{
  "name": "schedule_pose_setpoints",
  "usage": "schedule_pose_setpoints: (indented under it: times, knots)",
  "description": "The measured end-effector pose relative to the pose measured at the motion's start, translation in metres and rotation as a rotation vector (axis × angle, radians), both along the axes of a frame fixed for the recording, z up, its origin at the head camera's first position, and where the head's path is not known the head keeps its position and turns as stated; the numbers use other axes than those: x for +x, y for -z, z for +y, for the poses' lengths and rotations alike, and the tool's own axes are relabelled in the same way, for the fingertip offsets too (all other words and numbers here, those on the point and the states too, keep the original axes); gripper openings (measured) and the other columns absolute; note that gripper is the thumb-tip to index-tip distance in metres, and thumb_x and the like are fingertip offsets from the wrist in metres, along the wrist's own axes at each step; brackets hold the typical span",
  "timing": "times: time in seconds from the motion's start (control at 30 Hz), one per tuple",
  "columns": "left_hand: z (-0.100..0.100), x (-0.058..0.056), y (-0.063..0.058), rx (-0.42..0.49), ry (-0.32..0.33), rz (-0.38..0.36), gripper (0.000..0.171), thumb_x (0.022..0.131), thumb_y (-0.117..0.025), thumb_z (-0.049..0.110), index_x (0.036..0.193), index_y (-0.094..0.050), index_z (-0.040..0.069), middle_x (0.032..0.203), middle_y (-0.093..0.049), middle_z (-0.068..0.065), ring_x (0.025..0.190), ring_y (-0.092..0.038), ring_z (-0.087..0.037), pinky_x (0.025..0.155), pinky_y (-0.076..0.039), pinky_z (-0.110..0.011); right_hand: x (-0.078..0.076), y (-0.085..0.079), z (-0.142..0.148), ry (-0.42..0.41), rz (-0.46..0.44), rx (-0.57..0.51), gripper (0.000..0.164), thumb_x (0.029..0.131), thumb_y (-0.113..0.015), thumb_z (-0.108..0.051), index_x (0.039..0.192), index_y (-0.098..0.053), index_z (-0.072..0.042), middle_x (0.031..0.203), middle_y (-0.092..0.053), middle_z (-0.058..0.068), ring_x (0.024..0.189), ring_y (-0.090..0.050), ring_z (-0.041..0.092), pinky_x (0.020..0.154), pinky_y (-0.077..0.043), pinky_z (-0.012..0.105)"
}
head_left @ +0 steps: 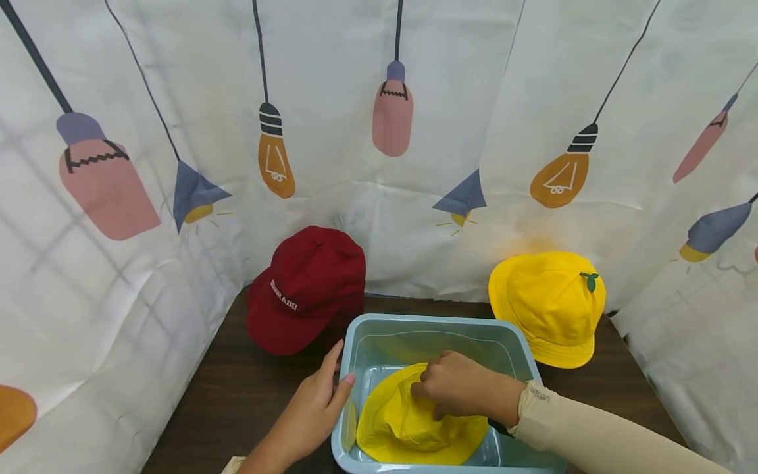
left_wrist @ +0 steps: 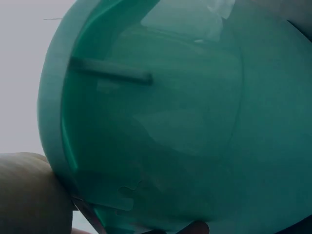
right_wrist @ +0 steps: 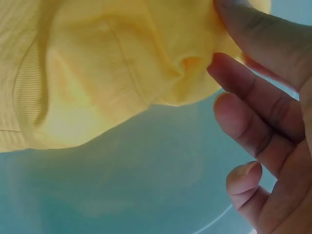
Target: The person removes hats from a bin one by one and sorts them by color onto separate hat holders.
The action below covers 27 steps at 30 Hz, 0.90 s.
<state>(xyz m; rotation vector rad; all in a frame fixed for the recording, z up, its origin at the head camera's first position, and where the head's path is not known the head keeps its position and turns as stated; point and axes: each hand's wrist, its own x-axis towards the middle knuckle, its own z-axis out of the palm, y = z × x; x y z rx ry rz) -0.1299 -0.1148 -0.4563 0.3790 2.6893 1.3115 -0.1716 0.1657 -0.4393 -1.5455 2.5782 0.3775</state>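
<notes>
A yellow bucket hat (head_left: 408,421) lies in the light blue plastic basin (head_left: 438,320), its brim spread towards the left. My right hand (head_left: 458,388) reaches into the basin from the right and pinches the hat's crown. In the right wrist view, the hat (right_wrist: 97,78) shows creased cloth near the thumb, while the other fingers (right_wrist: 234,117) are bent and apart from it. My left hand (head_left: 310,408) holds the basin's left side, thumb over the rim and fingers outside. The left wrist view shows the translucent basin wall (left_wrist: 185,112) from close by.
A dark red cap (head_left: 316,283) with white lettering sits behind the basin on the left. Another yellow hat (head_left: 551,306) with a green sprout stands at the back right, close to the basin. Patterned white cloth (head_left: 331,52) surrounds the dark wooden table (head_left: 219,408).
</notes>
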Motion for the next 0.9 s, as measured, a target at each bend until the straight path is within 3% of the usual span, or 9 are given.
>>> schedule_pose_setpoints:
  times: [0.1,0.17,0.27,0.33,0.6,0.9]
  knots:
    - [0.001,0.000,0.001,0.001,-0.009,-0.005,0.069,0.106,-0.056,0.035,0.161,-0.025,0.009,0.143,-0.060,-0.011,0.115,-0.067,-0.018,0.098,-0.056,-0.044,0.000,0.003,-0.002,-0.026,0.025,-0.017,0.049,0.080,-0.085,-0.046,0.123,-0.066,-0.035,0.082,-0.070,-0.016,0.064,-0.052,0.001,0.063,-0.040,0.020]
    - [0.001,0.000,0.002,-0.009,-0.016,-0.004,0.067,0.106,-0.056,0.033,0.161,-0.026,0.011,0.147,-0.057,-0.012,0.123,-0.064,-0.021,0.102,-0.053,-0.049,0.000,0.005,-0.004,-0.049,0.041,-0.030,0.045,0.081,-0.085,-0.043,0.122,-0.067,-0.037,0.082,-0.071,-0.017,0.063,-0.052,0.000,0.062,-0.038,0.019]
    - [0.003,0.000,0.002,-0.031,-0.021,0.012,0.065,0.106,-0.056,0.029,0.161,-0.027,0.012,0.153,-0.052,-0.010,0.132,-0.057,-0.024,0.108,-0.048,-0.053,0.000,0.008,-0.005,-0.086,0.083,-0.027,0.019,0.087,-0.082,-0.034,0.103,-0.073,-0.038,0.075,-0.067,-0.017,0.060,-0.047,0.000,0.057,-0.031,0.019]
    - [0.005,0.001,0.002,-0.041,-0.023,0.027,0.064,0.106,-0.056,0.026,0.161,-0.028,0.012,0.154,-0.051,-0.010,0.133,-0.056,-0.024,0.108,-0.047,-0.053,0.000,0.008,-0.006,-0.097,0.100,-0.027,0.011,0.089,-0.080,-0.028,0.093,-0.075,-0.038,0.072,-0.065,-0.017,0.059,-0.043,0.000,0.055,-0.029,0.020]
    - [0.008,0.003,0.002,-0.049,-0.021,0.066,0.062,0.106,-0.056,0.024,0.160,-0.030,0.010,0.154,-0.051,-0.011,0.133,-0.057,-0.026,0.109,-0.047,-0.053,-0.001,-0.002,0.000,-0.082,0.119,-0.074,0.013,0.093,-0.076,-0.027,0.083,-0.071,-0.034,0.066,-0.056,-0.015,0.057,-0.039,0.002,0.056,-0.027,0.021]
    - [0.007,0.003,0.002,-0.045,-0.030,0.089,0.062,0.105,-0.057,0.022,0.160,-0.032,0.010,0.153,-0.052,-0.012,0.131,-0.058,-0.026,0.108,-0.047,-0.053,-0.001,-0.022,0.016,-0.052,0.122,-0.245,0.014,0.094,-0.074,-0.024,0.084,-0.067,-0.031,0.061,-0.040,-0.015,0.056,-0.026,0.001,0.059,-0.013,0.023]
